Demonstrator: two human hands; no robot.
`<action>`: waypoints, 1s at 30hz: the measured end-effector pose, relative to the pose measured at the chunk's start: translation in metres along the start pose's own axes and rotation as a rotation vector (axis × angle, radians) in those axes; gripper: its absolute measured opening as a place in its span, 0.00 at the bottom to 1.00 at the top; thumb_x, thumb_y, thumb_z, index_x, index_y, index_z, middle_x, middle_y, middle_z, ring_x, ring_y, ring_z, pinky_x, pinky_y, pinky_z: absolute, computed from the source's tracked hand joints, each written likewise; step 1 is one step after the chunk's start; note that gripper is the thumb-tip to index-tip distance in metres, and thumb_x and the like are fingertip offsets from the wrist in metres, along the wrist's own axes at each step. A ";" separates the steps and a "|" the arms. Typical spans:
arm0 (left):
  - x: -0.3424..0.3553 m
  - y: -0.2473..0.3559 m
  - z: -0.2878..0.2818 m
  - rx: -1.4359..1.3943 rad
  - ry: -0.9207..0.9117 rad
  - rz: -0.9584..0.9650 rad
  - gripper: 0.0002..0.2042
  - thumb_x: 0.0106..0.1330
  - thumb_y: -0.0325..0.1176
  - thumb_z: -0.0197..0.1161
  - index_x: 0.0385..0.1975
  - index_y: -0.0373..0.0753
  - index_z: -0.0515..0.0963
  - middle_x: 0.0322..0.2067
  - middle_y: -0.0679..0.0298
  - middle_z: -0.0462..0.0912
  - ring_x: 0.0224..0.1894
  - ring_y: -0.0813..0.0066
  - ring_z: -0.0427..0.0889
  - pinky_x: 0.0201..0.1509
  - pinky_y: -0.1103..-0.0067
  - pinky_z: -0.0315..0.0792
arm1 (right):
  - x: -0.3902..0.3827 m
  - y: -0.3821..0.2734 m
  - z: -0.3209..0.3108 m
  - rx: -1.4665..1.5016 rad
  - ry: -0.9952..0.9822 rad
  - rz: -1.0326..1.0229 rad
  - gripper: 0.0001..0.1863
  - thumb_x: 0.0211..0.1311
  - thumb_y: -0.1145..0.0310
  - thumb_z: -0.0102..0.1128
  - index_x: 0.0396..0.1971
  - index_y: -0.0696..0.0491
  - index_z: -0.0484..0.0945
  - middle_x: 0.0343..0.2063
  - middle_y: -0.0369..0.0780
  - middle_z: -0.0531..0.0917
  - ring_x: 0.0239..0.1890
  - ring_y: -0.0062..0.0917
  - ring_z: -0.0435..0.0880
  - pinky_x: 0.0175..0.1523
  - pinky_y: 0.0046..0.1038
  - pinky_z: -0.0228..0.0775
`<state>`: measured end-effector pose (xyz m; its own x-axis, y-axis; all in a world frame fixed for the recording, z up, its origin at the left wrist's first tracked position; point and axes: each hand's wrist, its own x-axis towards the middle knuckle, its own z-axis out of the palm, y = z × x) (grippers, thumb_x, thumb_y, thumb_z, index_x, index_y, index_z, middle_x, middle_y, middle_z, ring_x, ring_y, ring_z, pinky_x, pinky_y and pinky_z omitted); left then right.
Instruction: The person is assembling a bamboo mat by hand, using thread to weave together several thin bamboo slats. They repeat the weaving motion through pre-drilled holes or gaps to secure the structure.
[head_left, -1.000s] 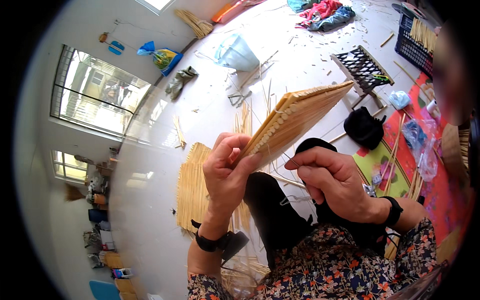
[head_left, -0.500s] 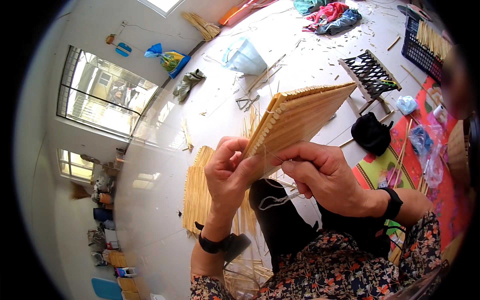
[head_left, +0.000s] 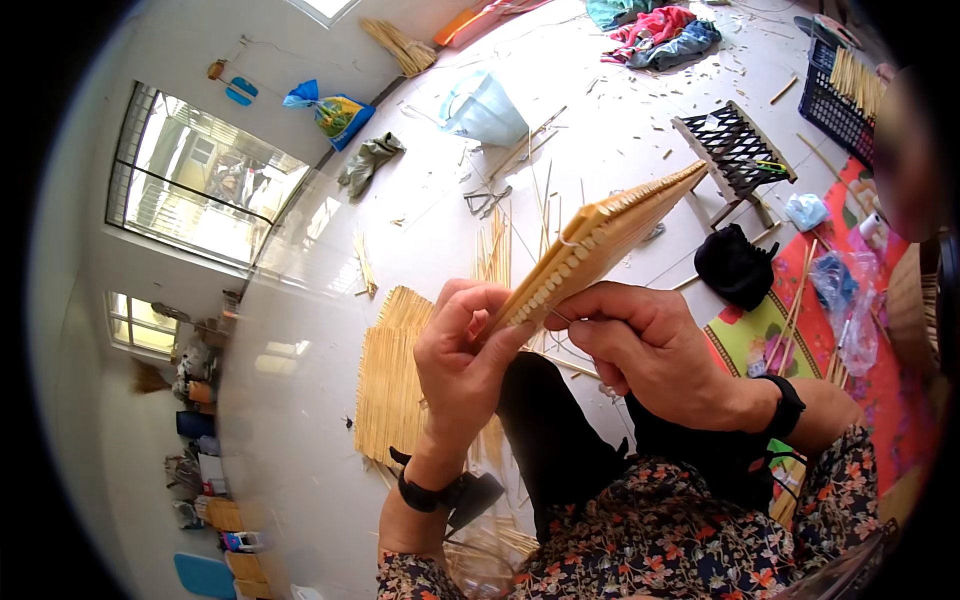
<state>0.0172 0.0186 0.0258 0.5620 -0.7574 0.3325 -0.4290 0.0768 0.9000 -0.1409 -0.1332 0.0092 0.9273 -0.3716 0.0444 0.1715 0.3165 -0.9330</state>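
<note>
My left hand (head_left: 462,350) grips the near corner of a panel of thin straw-coloured sticks (head_left: 612,238), folded or doubled, and holds it tilted above my lap. The cut stick ends make a pale row along its edge. My right hand (head_left: 665,352) is pinched just under that edge, on a thin strand, thread or needle; I cannot tell which. A bit of clear or white thread (head_left: 606,391) shows below the right fingers. Another stick panel (head_left: 392,372) lies on the floor beyond my left forearm.
Loose sticks (head_left: 493,250) are scattered ahead. A low folding stool (head_left: 738,150), a black cloth bag (head_left: 738,266) and a red floral mat (head_left: 800,290) are at the right. Farther off are a pale blue bucket (head_left: 487,112), crumpled clothes (head_left: 665,38) and a dark crate of sticks (head_left: 832,100).
The panel has tipped so its flat face shows less and its stick-end edge more. The thread loop below my right hand has mostly gone from view. Both hands keep their grip.
</note>
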 end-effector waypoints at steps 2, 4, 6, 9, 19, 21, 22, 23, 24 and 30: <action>-0.010 0.002 0.005 0.092 0.014 0.033 0.12 0.65 0.19 0.75 0.48 0.32 0.84 0.45 0.64 0.79 0.43 0.78 0.84 0.45 0.81 0.82 | -0.011 -0.009 -0.005 0.013 -0.036 0.032 0.12 0.79 0.76 0.55 0.52 0.61 0.86 0.23 0.32 0.81 0.18 0.11 0.72 0.23 0.17 0.65; -0.024 0.001 0.015 0.182 -0.005 0.094 0.14 0.62 0.19 0.77 0.47 0.34 0.84 0.43 0.64 0.80 0.42 0.77 0.83 0.43 0.81 0.82 | -0.030 -0.005 -0.015 0.052 -0.054 0.111 0.12 0.80 0.74 0.55 0.53 0.60 0.86 0.22 0.32 0.81 0.18 0.11 0.73 0.23 0.17 0.64; -0.037 0.002 0.027 0.279 -0.044 0.179 0.17 0.56 0.18 0.79 0.45 0.36 0.85 0.40 0.62 0.81 0.41 0.71 0.84 0.40 0.80 0.81 | -0.058 0.006 -0.024 0.132 -0.054 0.223 0.13 0.81 0.72 0.56 0.54 0.57 0.87 0.21 0.31 0.80 0.19 0.10 0.74 0.24 0.18 0.64; -0.055 -0.004 0.047 0.309 -0.109 0.250 0.20 0.49 0.17 0.80 0.43 0.37 0.85 0.38 0.60 0.82 0.38 0.66 0.83 0.37 0.77 0.79 | -0.099 0.024 -0.035 0.215 -0.003 0.298 0.12 0.81 0.71 0.58 0.55 0.56 0.86 0.24 0.31 0.83 0.19 0.10 0.73 0.24 0.17 0.65; -0.090 -0.022 0.071 0.342 -0.251 0.364 0.16 0.49 0.22 0.80 0.39 0.38 0.86 0.34 0.64 0.83 0.36 0.64 0.81 0.38 0.71 0.77 | -0.158 0.064 -0.047 0.248 0.105 0.488 0.11 0.77 0.74 0.63 0.55 0.59 0.82 0.28 0.35 0.85 0.18 0.15 0.74 0.21 0.21 0.65; -0.091 -0.022 0.069 0.345 -0.271 0.364 0.16 0.49 0.22 0.80 0.38 0.38 0.86 0.34 0.64 0.82 0.36 0.64 0.82 0.38 0.71 0.77 | -0.157 0.066 -0.047 0.236 0.074 0.452 0.11 0.77 0.73 0.63 0.54 0.59 0.82 0.25 0.35 0.83 0.18 0.16 0.75 0.21 0.22 0.65; -0.092 -0.022 0.068 0.348 -0.280 0.367 0.15 0.49 0.23 0.80 0.38 0.38 0.86 0.34 0.64 0.82 0.36 0.64 0.82 0.38 0.71 0.77 | -0.158 0.067 -0.047 0.235 0.067 0.462 0.11 0.78 0.73 0.63 0.54 0.59 0.81 0.25 0.35 0.82 0.18 0.16 0.75 0.21 0.22 0.65; -0.092 -0.021 0.068 0.349 -0.285 0.365 0.15 0.49 0.23 0.80 0.38 0.38 0.86 0.34 0.64 0.82 0.36 0.64 0.82 0.38 0.71 0.77 | -0.158 0.066 -0.047 0.234 0.060 0.472 0.11 0.78 0.72 0.64 0.54 0.59 0.81 0.24 0.35 0.82 0.18 0.16 0.75 0.21 0.22 0.65; -0.093 -0.021 0.067 0.351 -0.290 0.365 0.15 0.50 0.23 0.80 0.38 0.38 0.86 0.34 0.64 0.82 0.36 0.64 0.82 0.38 0.71 0.77 | -0.159 0.067 -0.047 0.233 0.052 0.479 0.12 0.78 0.72 0.64 0.54 0.59 0.80 0.24 0.34 0.81 0.18 0.16 0.75 0.22 0.22 0.65; -0.095 -0.023 0.067 0.333 -0.299 0.367 0.15 0.50 0.22 0.80 0.38 0.38 0.86 0.33 0.64 0.82 0.36 0.65 0.82 0.39 0.71 0.77 | -0.160 0.065 -0.042 0.262 0.049 0.477 0.11 0.78 0.72 0.63 0.53 0.60 0.80 0.23 0.34 0.80 0.18 0.16 0.75 0.22 0.23 0.65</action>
<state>-0.0731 0.0454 -0.0450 0.1303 -0.8738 0.4685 -0.7850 0.1978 0.5871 -0.2921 -0.0894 -0.0737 0.9070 -0.1718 -0.3845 -0.1814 0.6647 -0.7248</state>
